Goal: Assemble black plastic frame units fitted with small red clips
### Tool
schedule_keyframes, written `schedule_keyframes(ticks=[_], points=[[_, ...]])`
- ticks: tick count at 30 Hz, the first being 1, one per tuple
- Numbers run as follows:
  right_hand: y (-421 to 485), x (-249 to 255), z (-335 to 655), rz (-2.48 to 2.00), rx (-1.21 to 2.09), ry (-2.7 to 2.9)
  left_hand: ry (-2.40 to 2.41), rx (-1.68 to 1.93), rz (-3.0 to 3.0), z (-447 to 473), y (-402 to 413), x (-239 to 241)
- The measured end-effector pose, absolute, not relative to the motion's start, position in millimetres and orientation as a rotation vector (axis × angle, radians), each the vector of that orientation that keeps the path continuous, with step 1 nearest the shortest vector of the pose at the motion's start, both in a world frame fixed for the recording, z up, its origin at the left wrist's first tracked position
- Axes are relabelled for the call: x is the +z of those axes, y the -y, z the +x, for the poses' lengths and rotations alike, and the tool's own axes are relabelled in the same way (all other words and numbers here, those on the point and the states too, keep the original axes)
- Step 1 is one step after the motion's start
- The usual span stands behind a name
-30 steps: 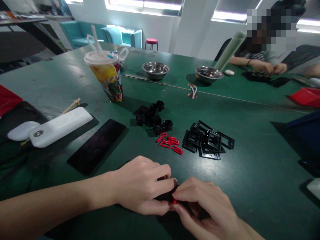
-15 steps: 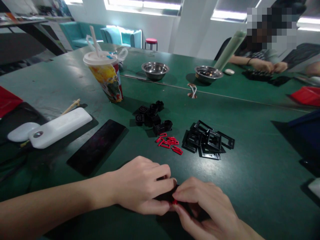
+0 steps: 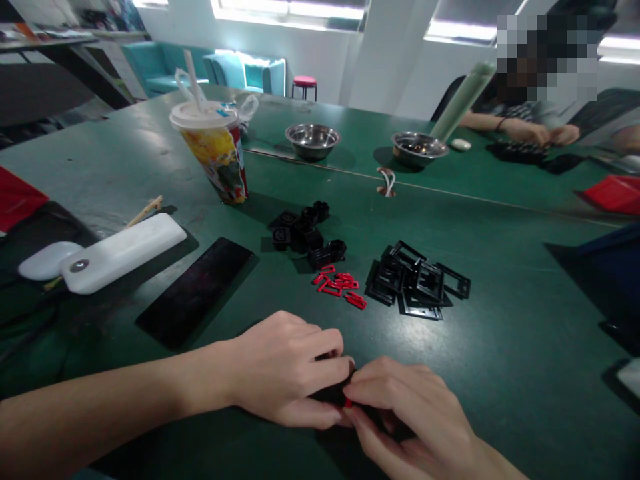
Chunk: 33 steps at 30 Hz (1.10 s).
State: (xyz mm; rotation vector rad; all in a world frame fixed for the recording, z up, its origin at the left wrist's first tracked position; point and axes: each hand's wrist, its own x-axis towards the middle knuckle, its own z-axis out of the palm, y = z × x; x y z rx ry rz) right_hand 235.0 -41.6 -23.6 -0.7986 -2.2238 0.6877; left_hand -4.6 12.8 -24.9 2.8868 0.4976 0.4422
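Note:
Low in the view, my left hand (image 3: 287, 370) is closed around a black plastic part (image 3: 331, 392), mostly hidden by the fingers. My right hand (image 3: 417, 413) meets it there, thumb and forefinger pinching a small red plastic piece (image 3: 349, 403) against the black part. How far the two fit together cannot be seen. Just beyond the hands lies a loose pile of small red rectangular clips (image 3: 345, 281). Behind it is a heap of black plastic sockets (image 3: 311, 239), and to the right several black rectangular frames (image 3: 429, 281) overlap.
A black phone (image 3: 197, 293), a white oblong device (image 3: 125, 253) and a drink cup (image 3: 215, 153) with a straw stand left. Two steel bowls, one nearer the middle (image 3: 313, 141), sit farther back by a cable hole (image 3: 386, 181). Another person's hands (image 3: 543, 133) work at far right.
The view has shifted very slightly. Both hands stay together in nearly the same place, still gripping the black part and the red piece.

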Motion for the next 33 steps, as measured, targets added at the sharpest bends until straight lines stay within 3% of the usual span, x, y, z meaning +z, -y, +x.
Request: schedule_keyframes(ticks=[33], points=[[40.7,-15.8,235.1,-0.825,0.642,2.262,-0.513,0.475,2.883,-4.8,-12.4,-27.2]])
